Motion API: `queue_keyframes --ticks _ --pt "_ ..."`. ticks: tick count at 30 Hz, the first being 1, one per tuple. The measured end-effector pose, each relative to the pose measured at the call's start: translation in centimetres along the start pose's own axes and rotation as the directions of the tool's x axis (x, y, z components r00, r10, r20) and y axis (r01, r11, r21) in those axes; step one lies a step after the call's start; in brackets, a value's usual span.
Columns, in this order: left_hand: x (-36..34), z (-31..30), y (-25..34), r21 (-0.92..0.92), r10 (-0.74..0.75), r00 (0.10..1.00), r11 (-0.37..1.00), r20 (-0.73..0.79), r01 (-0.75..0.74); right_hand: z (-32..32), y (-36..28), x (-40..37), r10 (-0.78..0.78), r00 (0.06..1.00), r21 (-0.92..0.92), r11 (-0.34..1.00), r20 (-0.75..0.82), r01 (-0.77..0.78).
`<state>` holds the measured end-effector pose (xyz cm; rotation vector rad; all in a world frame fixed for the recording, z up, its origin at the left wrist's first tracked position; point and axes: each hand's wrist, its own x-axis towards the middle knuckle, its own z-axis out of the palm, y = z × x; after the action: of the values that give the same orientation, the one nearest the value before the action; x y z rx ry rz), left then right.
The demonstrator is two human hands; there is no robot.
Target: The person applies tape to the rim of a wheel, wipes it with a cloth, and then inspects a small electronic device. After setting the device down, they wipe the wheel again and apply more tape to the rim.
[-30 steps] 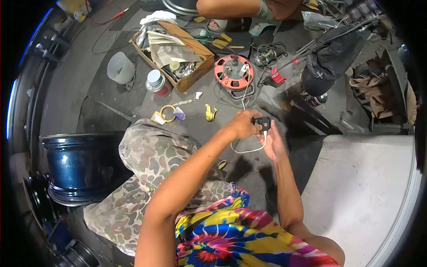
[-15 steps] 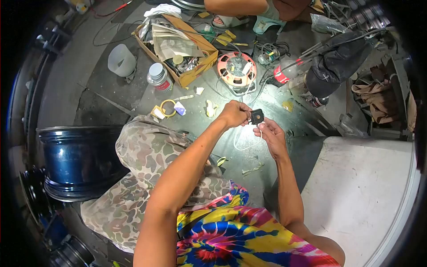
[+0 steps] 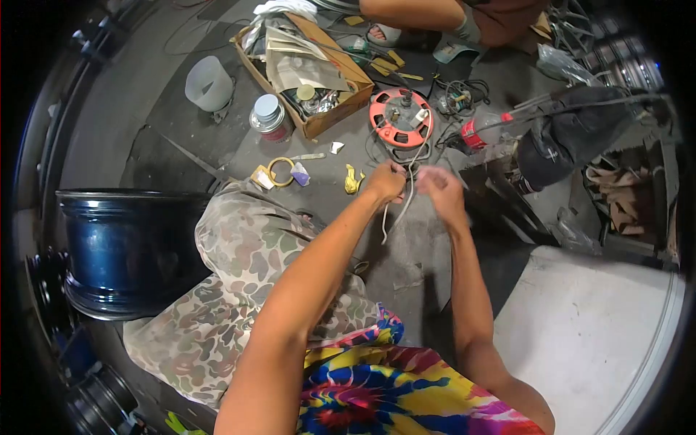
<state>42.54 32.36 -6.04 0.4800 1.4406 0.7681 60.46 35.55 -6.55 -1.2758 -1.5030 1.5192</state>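
Observation:
My left hand is closed with the fingers curled in, and a white cord runs at its fingertips and hangs down below it. Whether it also holds the small black square device is hidden. Just right of the cord is my right hand, smeared by motion, its fingers not clear. Beyond both hands lies an orange cable reel on the floor, a white plug in its face with the cord leading from it.
A cardboard box of papers and parts stands at the back, beside a tin can and a translucent tub. A tape roll lies nearer. Blue wheel rim at left; white panel at right. Another person's leg is at the top.
The black square device held between my hands is out of sight, and the bright light on the floor is gone. My right hand has moved up, away from the device's earlier place.

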Motion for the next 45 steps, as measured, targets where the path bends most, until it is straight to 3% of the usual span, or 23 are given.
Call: queue_keyframes --ticks 1,2,3,4,5,6,8,10,12,13,15,16,18,22,26,30,32,34,37,39,40,43,45 --pt "1.0 -0.8 0.2 0.083 -0.048 0.998 0.995 -0.033 0.050 -1.3 2.3 3.4 -0.017 0.997 0.010 1.000 -0.069 0.017" --pt "1.5 -1.4 -0.2 0.072 -0.051 0.998 0.996 -0.041 0.054 -2.5 4.3 7.1 -0.063 0.986 -0.173 0.984 -0.157 0.036" --pt "1.9 -2.0 -0.6 0.382 0.102 0.987 0.923 -0.121 -0.049 -3.6 5.9 10.8 -0.126 0.965 -0.351 0.935 -0.230 0.039" --pt "2.4 -2.5 -1.1 0.660 0.264 0.953 0.744 -0.150 -0.102 -4.3 6.7 14.0 -0.133 0.967 -0.496 0.868 -0.215 0.009" --pt "2.8 -3.1 -1.6 0.720 0.250 0.958 0.690 -0.138 -0.077 -4.0 6.2 15.8 -0.238 0.953 -0.680 0.731 -0.186 0.050" --pt "2.7 -3.5 -1.9 0.715 0.242 0.958 0.697 -0.154 -0.061 -4.0 7.4 18.1 -0.291 0.940 -0.685 0.722 -0.179 0.093" --pt "2.6 -4.0 -2.3 0.881 0.132 0.986 0.472 -0.100 0.026 -3.9 7.2 20.4 -0.218 0.974 -0.681 0.721 -0.054 0.124" --pt "4.5 -5.2 -3.9 0.873 0.041 0.998 0.488 -0.040 0.015 -3.4 6.0 21.5 -0.134 0.991 -0.715 0.692 0.014 0.104" --pt "5.4 -5.8 -5.1 0.793 0.220 0.975 0.593 0.009 -0.141 -3.1 5.2 22.4 -0.043 0.996 -0.749 0.658 0.076 0.086" --pt "5.5 -6.2 -4.7 0.790 0.214 0.977 0.598 0.002 -0.133 -3.0 5.0 22.7 -0.045 0.993 -0.791 0.601 0.113 0.117" --pt "6.0 -7.1 -2.8 0.431 -0.181 0.974 0.896 0.135 0.107 -2.5 4.7 22.9 -0.084 0.988 -0.828 0.539 0.129 0.154" --pt "6.0 -7.4 -2.5 0.429 -0.188 0.973 0.896 0.132 0.115 -2.3 4.8 23.0 -0.077 0.988 -0.827 0.541 0.132 0.153" --pt "5.8 -7.8 -2.5 0.165 -0.215 0.954 0.969 0.208 0.183 -1.8 4.8 23.1 -0.061 0.996 -0.820 0.564 0.072 0.094" --pt "5.6 -7.9 -2.4 0.180 -0.223 0.940 0.967 0.257 0.180 -2.0 4.4 24.1 -0.089 0.978 -0.876 0.434 0.190 0.209" --pt "4.7 -8.1 -5.0 -0.063 0.041 0.972 0.998 0.233 -0.027 -2.4 4.1 23.7 -0.105 0.970 -0.832 0.501 0.217 0.240" --pt "4.5 -7.8 -5.4 -0.170 0.171 0.966 0.976 0.196 -0.138 -2.0 5.6 21.8 -0.298 0.950 -0.835 0.496 0.093 0.238" --pt "4.5 -7.2 -1.7 0.088 -0.161 0.960 0.986 0.228 0.145 -3.5 5.9 22.6 -0.162 0.981 -0.759 0.623 0.109 0.187" --pt "4.6 -7.1 -2.2 0.170 -0.104 0.976 0.983 0.192 0.072 -5.1 6.2 23.4 -0.052 0.991 -0.683 0.720 0.122 0.122" --pt "4.7 -7.0 -2.7 0.317 -0.035 0.993 0.949 0.114 -0.003 -4.8 5.5 22.7 -0.203 0.968 -0.734 0.633 0.148 0.245" --pt "3.9 -6.2 -1.6 0.639 0.156 0.987 0.756 0.035 -0.142 -2.4 4.0 20.1 -0.248 0.955 -0.642 0.709 0.162 0.293" --pt "3.1 -5.3 -0.3 0.735 0.221 0.975 0.661 0.005 -0.153 -1.8 4.0 19.7 -0.214 0.953 -0.743 0.598 0.214 0.301" --pt "5.0 -3.2 -0.1 0.778 0.258 0.966 0.602 0.023 -0.179 -0.2 4.5 18.8 -0.212 0.970 -0.789 0.574 0.117 0.221" --pt "5.5 -3.1 -1.1 0.714 0.237 0.971 0.684 -0.023 -0.150 -0.7 3.9 16.8 -0.251 0.967 -0.651 0.743 -0.052 0.158"
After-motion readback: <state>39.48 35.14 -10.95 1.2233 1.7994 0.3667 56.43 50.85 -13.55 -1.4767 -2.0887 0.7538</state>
